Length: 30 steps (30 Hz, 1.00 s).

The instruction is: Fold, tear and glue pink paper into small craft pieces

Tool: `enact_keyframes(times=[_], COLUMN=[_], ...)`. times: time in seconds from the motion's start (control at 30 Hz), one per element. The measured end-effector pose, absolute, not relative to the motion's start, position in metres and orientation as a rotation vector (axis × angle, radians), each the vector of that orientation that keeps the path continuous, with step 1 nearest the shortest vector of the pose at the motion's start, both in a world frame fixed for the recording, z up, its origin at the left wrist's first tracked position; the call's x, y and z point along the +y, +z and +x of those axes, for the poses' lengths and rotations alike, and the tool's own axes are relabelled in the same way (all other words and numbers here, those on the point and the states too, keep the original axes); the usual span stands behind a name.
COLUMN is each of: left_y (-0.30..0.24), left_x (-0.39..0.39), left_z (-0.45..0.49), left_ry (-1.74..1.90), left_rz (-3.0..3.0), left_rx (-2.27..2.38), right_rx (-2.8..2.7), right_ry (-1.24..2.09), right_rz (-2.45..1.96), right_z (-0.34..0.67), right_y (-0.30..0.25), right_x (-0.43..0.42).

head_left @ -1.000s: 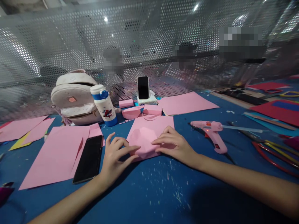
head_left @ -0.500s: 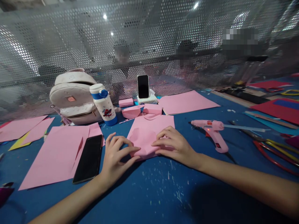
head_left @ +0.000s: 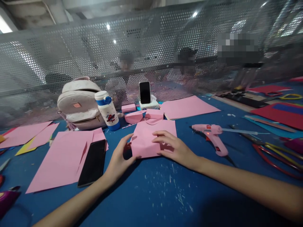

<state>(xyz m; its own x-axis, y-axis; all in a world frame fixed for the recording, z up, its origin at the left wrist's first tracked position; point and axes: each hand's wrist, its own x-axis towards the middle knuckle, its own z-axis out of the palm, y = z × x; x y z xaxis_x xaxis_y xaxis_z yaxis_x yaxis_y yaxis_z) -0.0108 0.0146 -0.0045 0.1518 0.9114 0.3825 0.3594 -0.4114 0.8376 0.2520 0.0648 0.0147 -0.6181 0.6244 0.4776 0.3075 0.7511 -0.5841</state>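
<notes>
A sheet of pink paper [head_left: 145,147] lies in front of me, its near part folded up into a low box-like front. My left hand [head_left: 120,156] curves around its left side, thumb at the lower front corner and fingers at the back of the fold. On the right, my right hand [head_left: 178,147] grips the folded part, fingers on top and thumb low at the front edge. Just beyond the sheet sit small folded pink paper pieces [head_left: 154,114]. To the right lies a pink glue gun [head_left: 214,134] with a lit orange light and a clear glue stick.
On the left are more pink sheets [head_left: 56,160] and a black phone [head_left: 92,162]. A backpack [head_left: 80,104], a bottle [head_left: 107,110] and a propped phone [head_left: 145,92] stand before a perforated metal screen [head_left: 156,34]. Red-handled scissors [head_left: 272,160] lie right.
The near part of the pink paper now stands up as a flat front face. My left hand has shifted from pinching the front fold to holding the left side.
</notes>
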Motion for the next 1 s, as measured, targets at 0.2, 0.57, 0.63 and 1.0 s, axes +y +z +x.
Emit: enact_keyframes(times=[0.2,0.57,0.63,1.0], left_y=[-0.003,0.002,0.001,0.002], left_x=[0.017,0.013,0.013,0.009], left_z=[-0.008,-0.008,-0.009,-0.009], left_ry=[1.24,1.249,1.265,1.305], left_rz=[1.519,1.646,1.69,1.808], left_rx=[1.07,1.082,1.128,1.266], right_rx=[-2.227,-2.012,-1.973,-2.076], right_ry=[0.653,0.827,0.847,0.826], right_rz=[-0.721,-0.814,-0.844,-0.76], right_z=[0.252,0.25,0.25,0.246], right_y=[0.015,0.004,0.002,0.018], right_x=[0.064,0.074,0.077,0.066])
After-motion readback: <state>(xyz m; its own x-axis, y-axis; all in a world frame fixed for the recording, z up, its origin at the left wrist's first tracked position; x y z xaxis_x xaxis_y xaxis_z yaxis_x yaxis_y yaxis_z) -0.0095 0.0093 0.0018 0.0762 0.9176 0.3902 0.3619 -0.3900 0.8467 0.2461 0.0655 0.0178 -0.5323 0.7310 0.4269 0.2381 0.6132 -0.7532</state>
